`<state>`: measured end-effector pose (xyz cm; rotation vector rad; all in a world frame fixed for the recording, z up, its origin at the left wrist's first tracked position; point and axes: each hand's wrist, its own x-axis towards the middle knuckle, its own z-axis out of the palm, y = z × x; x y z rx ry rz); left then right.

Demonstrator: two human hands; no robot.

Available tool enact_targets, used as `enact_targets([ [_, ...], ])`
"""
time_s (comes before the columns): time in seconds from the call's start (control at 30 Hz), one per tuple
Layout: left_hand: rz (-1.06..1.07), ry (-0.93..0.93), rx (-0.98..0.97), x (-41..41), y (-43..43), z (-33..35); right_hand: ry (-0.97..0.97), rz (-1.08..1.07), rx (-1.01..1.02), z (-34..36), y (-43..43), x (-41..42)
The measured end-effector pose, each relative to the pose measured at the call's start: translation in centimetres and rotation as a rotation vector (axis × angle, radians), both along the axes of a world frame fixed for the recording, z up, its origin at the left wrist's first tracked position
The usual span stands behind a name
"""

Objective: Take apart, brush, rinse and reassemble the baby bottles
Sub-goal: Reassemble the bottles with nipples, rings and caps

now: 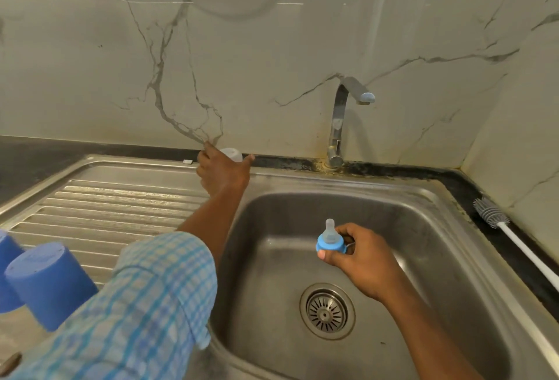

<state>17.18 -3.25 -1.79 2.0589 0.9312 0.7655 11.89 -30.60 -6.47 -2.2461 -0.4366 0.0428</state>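
Our right grip [363, 258] is closed on the blue collar [329, 246], thumb under it and fingers curled behind, the clear teat [329, 228] standing up out of it. It hangs over the sink [423, 198] basin, with the drain [326, 310] below the grip and nearer to us. The hold looks light; if it slips, we judge the collar drops into the basin.

Our left grip [222, 172] reaches far to the back rim, around a clear cap [233, 154] just past the fingers [207, 150]. The thumb points away, and we cannot tell whether the cap is held or only touched. A nudge there could send it off the rim into the basin.

Beside that arm's sleeve [157, 289] stand blue cylinders [45, 283], which the sleeve could knock when we pull back. The brush [496, 213] lies on the worktop [484, 195] well right of the right grip.
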Motion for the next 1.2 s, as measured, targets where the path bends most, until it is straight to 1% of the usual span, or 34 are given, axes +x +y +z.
enact_targets([
  [0.07,-0.027,0.067,-0.030,1.1,1.0,-0.7,-0.002,0.003,0.015,-0.2,-0.1,0.2],
  [0.13,-0.075,0.079,-0.074,1.9,1.9,-1.3,-0.005,0.008,0.030,-0.4,-0.1,0.3],
  [0.27,-0.141,-0.023,-0.054,1.5,1.4,-1.2,0.005,0.013,0.031,-0.3,-0.4,0.4],
  [0.37,-0.281,-0.127,-0.081,-0.8,-2.0,-0.8,0.012,-0.015,0.033,0.0,-0.7,0.5],
  [0.5,-0.547,-0.130,-0.162,-5.6,-6.6,-2.8,-0.009,-0.072,0.002,0.6,-1.2,0.9],
  [0.53,-0.570,-0.135,-0.157,-7.0,-7.5,-3.4,-0.021,-0.086,-0.007,0.6,-1.4,0.8],
  [0.6,-0.538,-0.181,-0.099,-8.9,-8.8,-4.1,-0.030,-0.116,-0.030,0.9,-1.7,0.6],
  [0.63,-0.496,-0.232,-0.054,-9.5,-9.2,-4.1,-0.058,-0.127,-0.037,1.3,-1.8,0.3],
  [0.67,-0.456,-0.308,-0.014,-10.0,-9.5,-3.7,-0.127,-0.146,-0.020,2.1,-1.8,0.0],
  [0.7,-0.421,-0.407,0.008,-10.5,-9.8,-3.1,-0.239,-0.194,0.032,3.1,-1.7,-0.7],
  [0.73,-0.397,-0.519,0.024,-10.8,-9.9,-2.5,-0.401,-0.248,0.142,4.4,-1.5,-1.5],
  [0.77,-0.388,-0.591,0.043,-10.9,-9.8,-2.3,-0.584,-0.290,0.292,5.6,-1.3,-2.3],
  [0.8,-0.390,-0.585,0.069,-10.7,-9.5,-2.5,-0.710,-0.316,0.392,5.8,-1.3,-2.3],
  [0.83,-0.446,-0.484,0.096,-10.5,-9.1,-2.9,-0.738,-0.338,0.385,5.5,-1.4,-1.9],
  [0.87,-0.543,-0.234,0.145,-10.1,-8.9,-3.8,-0.600,-0.332,0.276,4.4,-1.7,-0.9],
  [0.9,-0.631,0.025,0.216,-10.0,-8.9,-4.7,-0.328,-0.301,0.060,3.2,-1.9,-0.2],
  [0.93,-0.673,0.161,0.246,-9.9,-9.1,-5.5,-0.083,-0.267,-0.126,1.8,-2.3,0.2],
  [0.97,-0.654,0.114,0.248,-9.5,-9.2,-5.7,-0.004,-0.265,-0.178,1.2,-2.6,0.6],
  [1.0,-0.594,-0.065,0.196,-9.6,-9.6,-5.4,-0.079,-0.306,-0.103,1.2,-2.6,0.6],
  [1.03,-0.532,-0.241,0.153,-9.5,-10.0,-4.8,-0.246,-0.389,0.061,1.6,-2.5,0.5],
  [1.07,-0.520,-0.346,0.155,-9.4,-10.3,-4.5,-0.394,-0.445,0.176,2.2,-2.3,0.5],
  [1.1,-0.586,-0.322,0.154,-9.1,-10.2,-4.8,-0.410,-0.441,0.175,2.5,-2.2,0.8],
  [1.17,-0.757,0.012,0.195,-9.6,-10.4,-5.6,-0.167,-0.370,-0.003,2.0,-2.1,0.3],
  [1.2,-0.775,0.056,0.173,-9.7,-10.2,-5.9,-0.143,-0.387,-0.023,1.7,-2.1,0.2],
])
